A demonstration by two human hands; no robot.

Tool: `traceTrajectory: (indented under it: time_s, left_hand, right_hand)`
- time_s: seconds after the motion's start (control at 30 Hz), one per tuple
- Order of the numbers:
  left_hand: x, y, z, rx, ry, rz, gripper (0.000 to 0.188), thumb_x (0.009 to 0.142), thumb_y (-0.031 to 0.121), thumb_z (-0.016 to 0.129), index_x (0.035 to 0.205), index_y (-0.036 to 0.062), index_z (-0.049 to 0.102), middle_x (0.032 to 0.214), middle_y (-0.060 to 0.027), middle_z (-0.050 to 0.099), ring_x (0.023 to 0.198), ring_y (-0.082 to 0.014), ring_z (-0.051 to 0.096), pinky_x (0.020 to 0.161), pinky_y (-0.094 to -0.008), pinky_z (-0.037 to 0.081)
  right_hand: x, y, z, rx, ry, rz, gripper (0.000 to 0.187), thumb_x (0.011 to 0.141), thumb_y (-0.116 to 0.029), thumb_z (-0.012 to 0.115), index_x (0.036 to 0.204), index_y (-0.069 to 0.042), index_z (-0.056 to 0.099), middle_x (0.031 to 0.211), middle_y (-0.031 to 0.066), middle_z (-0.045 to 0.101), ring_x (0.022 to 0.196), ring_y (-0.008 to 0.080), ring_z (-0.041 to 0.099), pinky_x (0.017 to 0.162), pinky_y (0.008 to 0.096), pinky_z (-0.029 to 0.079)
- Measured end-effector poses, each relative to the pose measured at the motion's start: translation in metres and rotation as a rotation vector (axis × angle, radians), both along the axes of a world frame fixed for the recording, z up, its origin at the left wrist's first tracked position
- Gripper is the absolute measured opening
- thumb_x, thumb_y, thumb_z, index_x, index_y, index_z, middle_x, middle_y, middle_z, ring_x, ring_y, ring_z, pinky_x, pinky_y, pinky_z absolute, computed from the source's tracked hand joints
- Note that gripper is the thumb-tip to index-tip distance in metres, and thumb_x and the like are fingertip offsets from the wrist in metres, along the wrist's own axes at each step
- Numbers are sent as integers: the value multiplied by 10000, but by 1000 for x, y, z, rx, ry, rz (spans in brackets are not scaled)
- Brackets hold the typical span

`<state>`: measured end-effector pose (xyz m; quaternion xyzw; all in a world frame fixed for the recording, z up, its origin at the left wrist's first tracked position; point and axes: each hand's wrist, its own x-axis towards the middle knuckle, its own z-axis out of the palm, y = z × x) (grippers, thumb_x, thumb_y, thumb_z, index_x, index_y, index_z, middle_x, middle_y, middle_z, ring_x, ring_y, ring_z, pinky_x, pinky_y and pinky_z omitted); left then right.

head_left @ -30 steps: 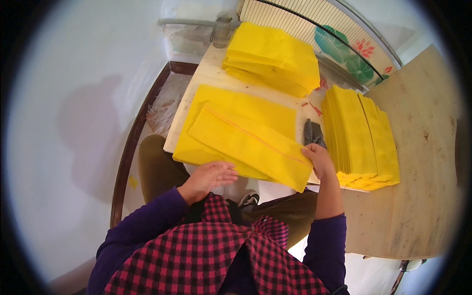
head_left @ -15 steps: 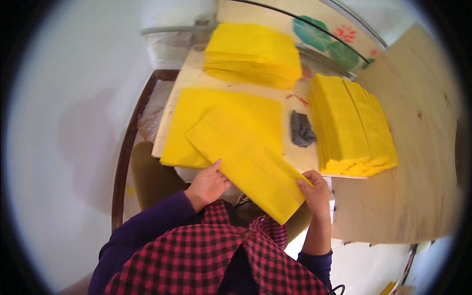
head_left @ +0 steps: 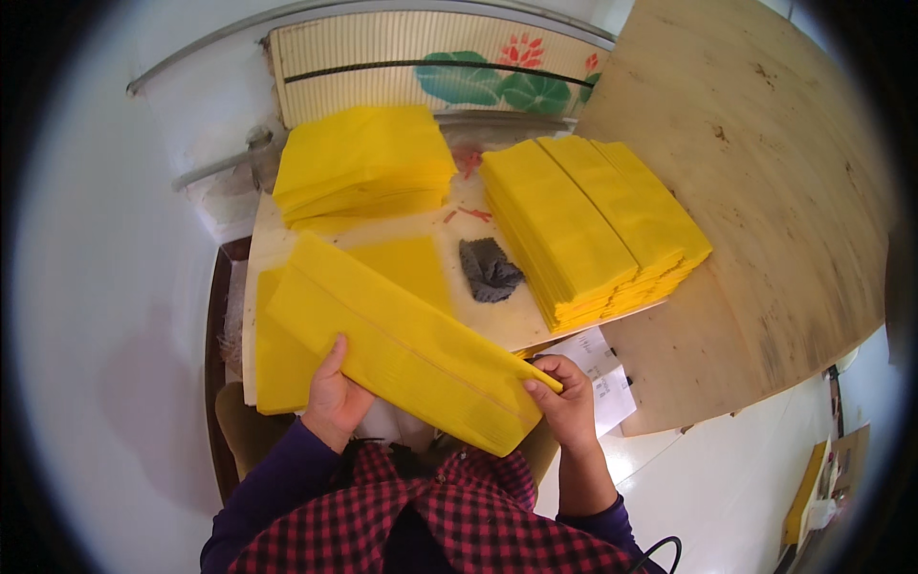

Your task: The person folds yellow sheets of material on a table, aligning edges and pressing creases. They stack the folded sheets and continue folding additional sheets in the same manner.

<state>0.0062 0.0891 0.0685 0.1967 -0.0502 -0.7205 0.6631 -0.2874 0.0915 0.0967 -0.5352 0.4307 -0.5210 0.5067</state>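
Observation:
A long, folded yellow fabric piece (head_left: 402, 349) lies slantwise between my hands, with a seam line running along it. Its lower right end is pinched by my right hand (head_left: 566, 397), thumb on top and fingers curled at the edge. My left hand (head_left: 337, 397) grips the near edge, thumb on the upper face and the other fingers partly hidden underneath. Behind it, a flat yellow fabric sheet (head_left: 411, 258) rests on the table, partly covered by the held piece. To the right of that sheet sits a crumpled dark grey cloth (head_left: 490, 271).
One yellow fabric stack (head_left: 368, 158) stands at the back left of the light wooden table (head_left: 521, 330). Folded yellow pieces form a taller stack (head_left: 593, 225) at the right. A large wooden board (head_left: 746, 239) borders the right side, with printed paper (head_left: 607, 383) beside it.
The view has swung, so the table appears shifted left. The held fabric piece has turned flatter, showing its seam line more clearly. Both hands still grip it.

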Motion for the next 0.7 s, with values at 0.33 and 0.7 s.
traceTrajectory:
  time_s: [0.33,0.7]
  left_hand:
    - [-46,-65,39,-154,-63,-108,370,985,209,474,1319,51,451,1325,-85,520,1227,-255,485,1060,-426,371]
    - [-91,-90,65,-221,-86,-190,379,967,199,513,1313,51,464,1311,-77,533,1213,-249,497,1054,-419,380]
  right_hand:
    - [-44,-1,-18,98,-128,-113,207,863,-54,660,1053,19,622,945,12,641,831,84,580,766,226,466]
    - [-65,17,-25,94,-277,-149,331,907,-137,629,1199,9,572,1138,59,631,1027,150,581,928,309,438]
